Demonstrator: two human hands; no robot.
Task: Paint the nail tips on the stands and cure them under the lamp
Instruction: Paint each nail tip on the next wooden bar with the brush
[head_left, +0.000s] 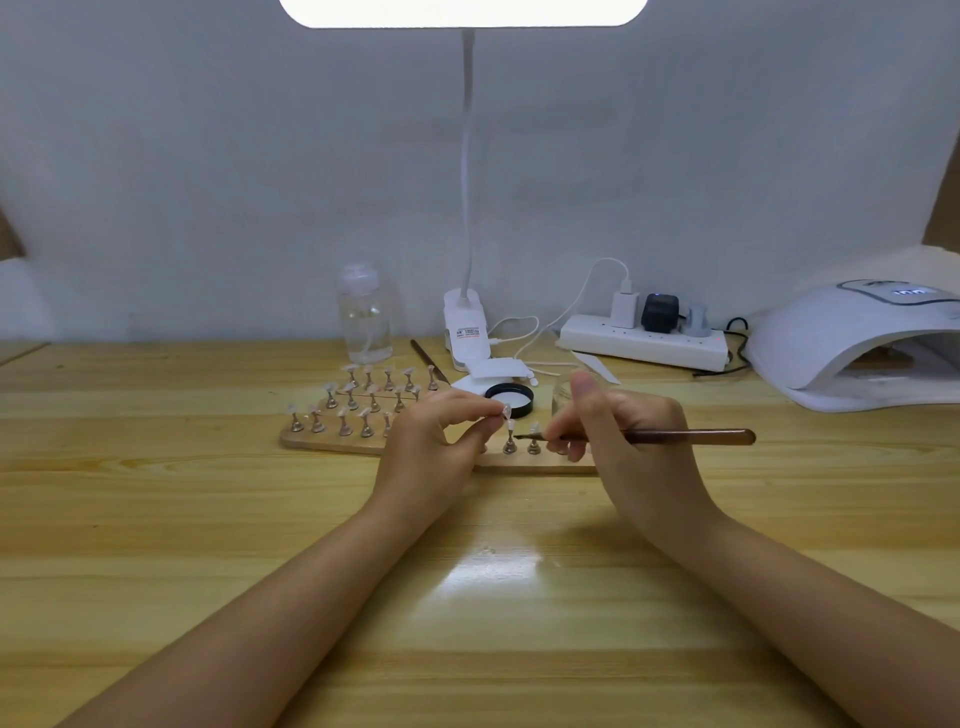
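Low in the frame both forearms cross the bare wooden desk. At centre the left hand pinches a nail tip at its fingertips, apparently steadying it over its stand. The right hand grips a slim brush, bristles pointed left toward that tip, likely to lay on colour. Both work over a wooden board carrying rows of stands with tips. Beyond lie a black lid, a clear bottle and a power strip. The curing lamp waits at right, against a pale wall.
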